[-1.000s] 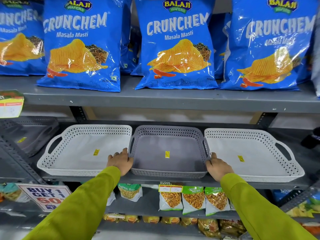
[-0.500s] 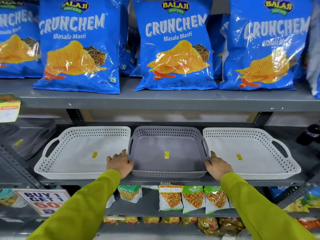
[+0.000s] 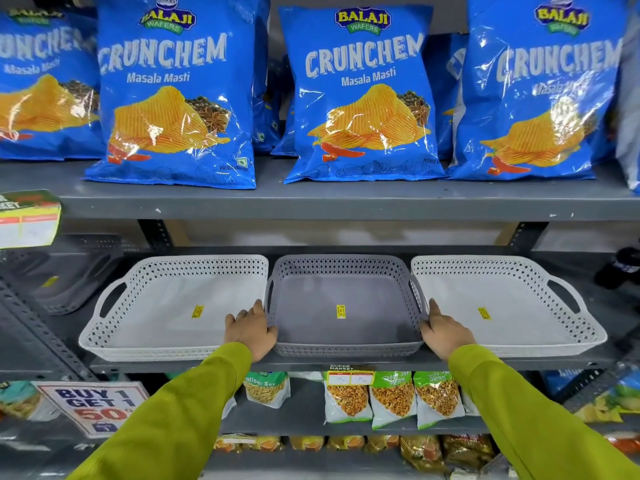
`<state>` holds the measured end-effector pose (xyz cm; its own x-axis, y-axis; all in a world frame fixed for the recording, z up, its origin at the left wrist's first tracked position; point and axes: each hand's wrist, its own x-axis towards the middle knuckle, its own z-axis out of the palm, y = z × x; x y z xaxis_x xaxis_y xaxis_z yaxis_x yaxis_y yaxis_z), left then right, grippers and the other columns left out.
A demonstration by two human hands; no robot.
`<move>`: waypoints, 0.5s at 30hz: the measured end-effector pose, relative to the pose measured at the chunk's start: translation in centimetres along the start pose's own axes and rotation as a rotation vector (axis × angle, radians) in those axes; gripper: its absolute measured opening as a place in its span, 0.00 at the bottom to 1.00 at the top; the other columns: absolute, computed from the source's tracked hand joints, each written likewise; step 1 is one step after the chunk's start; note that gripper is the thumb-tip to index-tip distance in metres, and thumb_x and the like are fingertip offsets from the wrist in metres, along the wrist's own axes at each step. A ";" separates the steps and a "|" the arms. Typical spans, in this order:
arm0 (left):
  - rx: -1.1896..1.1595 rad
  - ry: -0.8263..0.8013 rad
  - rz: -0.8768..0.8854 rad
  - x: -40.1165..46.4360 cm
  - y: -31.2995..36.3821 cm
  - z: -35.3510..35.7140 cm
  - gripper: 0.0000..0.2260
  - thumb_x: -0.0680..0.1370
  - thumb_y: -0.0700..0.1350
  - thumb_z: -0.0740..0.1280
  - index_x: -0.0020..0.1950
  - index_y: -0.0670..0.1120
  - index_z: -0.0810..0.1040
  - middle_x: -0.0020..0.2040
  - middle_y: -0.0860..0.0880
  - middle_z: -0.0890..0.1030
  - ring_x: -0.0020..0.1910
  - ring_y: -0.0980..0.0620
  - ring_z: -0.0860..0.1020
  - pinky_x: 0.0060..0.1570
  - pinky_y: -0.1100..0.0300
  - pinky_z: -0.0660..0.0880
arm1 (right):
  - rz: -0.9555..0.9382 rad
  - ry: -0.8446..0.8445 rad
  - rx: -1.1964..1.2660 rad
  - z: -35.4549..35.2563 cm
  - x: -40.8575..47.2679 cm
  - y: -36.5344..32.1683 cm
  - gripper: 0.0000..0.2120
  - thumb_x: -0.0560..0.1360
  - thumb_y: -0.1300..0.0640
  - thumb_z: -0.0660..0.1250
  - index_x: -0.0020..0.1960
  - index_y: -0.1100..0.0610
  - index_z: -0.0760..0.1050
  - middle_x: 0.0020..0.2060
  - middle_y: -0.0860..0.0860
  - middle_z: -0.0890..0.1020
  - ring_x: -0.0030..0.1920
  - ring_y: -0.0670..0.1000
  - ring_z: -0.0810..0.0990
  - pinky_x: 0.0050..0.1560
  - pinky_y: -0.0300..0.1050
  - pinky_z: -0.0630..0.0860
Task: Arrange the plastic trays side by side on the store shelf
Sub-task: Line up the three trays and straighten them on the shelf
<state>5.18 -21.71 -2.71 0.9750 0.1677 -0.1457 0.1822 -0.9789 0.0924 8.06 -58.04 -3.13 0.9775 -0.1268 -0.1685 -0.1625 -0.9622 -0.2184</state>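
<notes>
Three perforated plastic trays lie side by side on the grey middle shelf. A white tray is on the left, a grey tray in the middle, and another white tray on the right. My left hand grips the grey tray's front left corner, fingers over the rim. On the opposite side, my right hand holds its front right corner. Both sleeves are olive green. The grey tray touches the white ones on each side.
Blue Crunchem crisp bags fill the shelf above. Dark grey trays lie on the adjoining shelf at left. Snack packets sit on the shelf below, beside a "Buy 1 Get 1" sign. A dark object is at far right.
My hands stay on the grey tray's front corners. The tray has slid slightly back on the shelf and the camera has moved a little closer.
</notes>
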 end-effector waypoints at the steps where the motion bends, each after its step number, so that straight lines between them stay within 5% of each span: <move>1: -0.002 0.003 0.002 0.0 0.0 0.0 0.30 0.76 0.52 0.56 0.75 0.40 0.55 0.65 0.42 0.76 0.65 0.42 0.72 0.64 0.47 0.64 | -0.003 0.003 -0.005 0.1 0.0 0.0 0.31 0.80 0.49 0.52 0.79 0.57 0.46 0.64 0.61 0.77 0.61 0.62 0.77 0.57 0.54 0.74; 15: -0.024 0.028 -0.034 -0.1 0.1 0.2 0.29 0.77 0.54 0.55 0.73 0.40 0.58 0.66 0.43 0.76 0.64 0.42 0.73 0.64 0.45 0.64 | 0.033 0.032 0.008 0.3 0.1 -0.1 0.31 0.81 0.47 0.50 0.79 0.58 0.46 0.62 0.59 0.79 0.59 0.61 0.79 0.56 0.53 0.74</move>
<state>5.05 -21.85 -2.90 0.9714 0.2041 -0.1214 0.2177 -0.9696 0.1118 8.11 -57.87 -3.37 0.9753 -0.1662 -0.1451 -0.1957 -0.9554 -0.2211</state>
